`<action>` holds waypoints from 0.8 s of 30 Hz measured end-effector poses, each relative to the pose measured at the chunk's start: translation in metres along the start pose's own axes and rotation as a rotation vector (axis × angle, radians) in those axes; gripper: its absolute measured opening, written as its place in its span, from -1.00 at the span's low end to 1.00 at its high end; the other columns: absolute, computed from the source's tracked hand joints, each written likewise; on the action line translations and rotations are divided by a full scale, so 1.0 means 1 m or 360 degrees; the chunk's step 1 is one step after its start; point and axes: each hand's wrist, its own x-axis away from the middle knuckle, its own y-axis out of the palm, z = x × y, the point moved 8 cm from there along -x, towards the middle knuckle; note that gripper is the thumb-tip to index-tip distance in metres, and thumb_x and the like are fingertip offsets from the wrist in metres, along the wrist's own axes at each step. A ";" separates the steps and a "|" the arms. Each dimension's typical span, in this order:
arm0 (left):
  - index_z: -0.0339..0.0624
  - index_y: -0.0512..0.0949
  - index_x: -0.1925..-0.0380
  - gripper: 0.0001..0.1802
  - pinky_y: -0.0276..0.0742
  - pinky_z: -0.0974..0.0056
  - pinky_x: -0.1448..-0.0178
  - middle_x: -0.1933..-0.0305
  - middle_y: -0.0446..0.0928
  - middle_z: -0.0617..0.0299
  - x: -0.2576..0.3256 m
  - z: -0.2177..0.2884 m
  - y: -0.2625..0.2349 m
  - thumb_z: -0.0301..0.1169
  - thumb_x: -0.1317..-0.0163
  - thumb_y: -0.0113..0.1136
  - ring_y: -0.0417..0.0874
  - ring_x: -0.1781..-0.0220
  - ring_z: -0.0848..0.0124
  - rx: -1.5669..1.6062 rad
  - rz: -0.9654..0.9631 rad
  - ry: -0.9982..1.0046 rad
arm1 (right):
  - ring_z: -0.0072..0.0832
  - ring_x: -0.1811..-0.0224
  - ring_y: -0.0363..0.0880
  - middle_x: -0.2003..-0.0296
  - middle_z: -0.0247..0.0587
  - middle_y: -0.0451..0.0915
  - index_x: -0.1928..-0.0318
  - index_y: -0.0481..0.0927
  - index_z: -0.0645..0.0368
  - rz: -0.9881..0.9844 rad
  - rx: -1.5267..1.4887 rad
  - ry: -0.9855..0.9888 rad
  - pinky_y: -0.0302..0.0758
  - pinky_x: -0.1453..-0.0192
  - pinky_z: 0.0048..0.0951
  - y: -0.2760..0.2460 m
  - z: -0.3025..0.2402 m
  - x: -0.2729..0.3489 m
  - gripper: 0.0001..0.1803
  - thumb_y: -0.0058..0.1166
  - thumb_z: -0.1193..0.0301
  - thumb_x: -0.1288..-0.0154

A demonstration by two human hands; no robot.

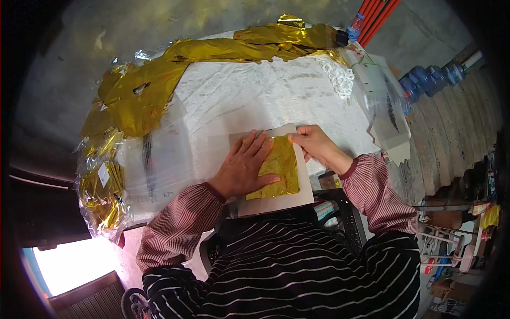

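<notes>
A folded gold foil sheet [284, 170] lies on a pale board [305, 183] at the table's near edge, in front of my body. My left hand [247, 167] rests flat on the foil's left side, fingers stretched out and thumb pointing right. At the upper right corner of the board my right hand [314, 144] is closed, with thumb and fingers gripping its edge near the foil's corner. Some of the right fingers are hidden behind the board. Part of the foil is covered by my left hand.
A long strip of gold foil [212, 50] curves along the table's far and left edges. Clear plastic bags [159, 159] lie to the left. White rings [339, 78] are heaped at the far right, near stacked plastic sleeves [380, 90]. Blue water bottles [425, 82] stand beyond.
</notes>
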 end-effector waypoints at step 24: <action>-0.26 0.15 -0.37 -0.02 -0.03 -0.05 -0.50 -0.47 0.09 -0.09 -0.004 0.003 -0.013 0.21 -0.14 0.15 0.06 -0.50 -0.04 0.0068 0.0088 -0.0034 | -0.63 0.47 0.61 0.37 -0.28 0.67 0.15 0.64 0.26 -0.0260 -0.0333 0.0076 0.53 0.48 -0.62 0.021 0.010 0.060 -0.82 0.19 0.46 -0.27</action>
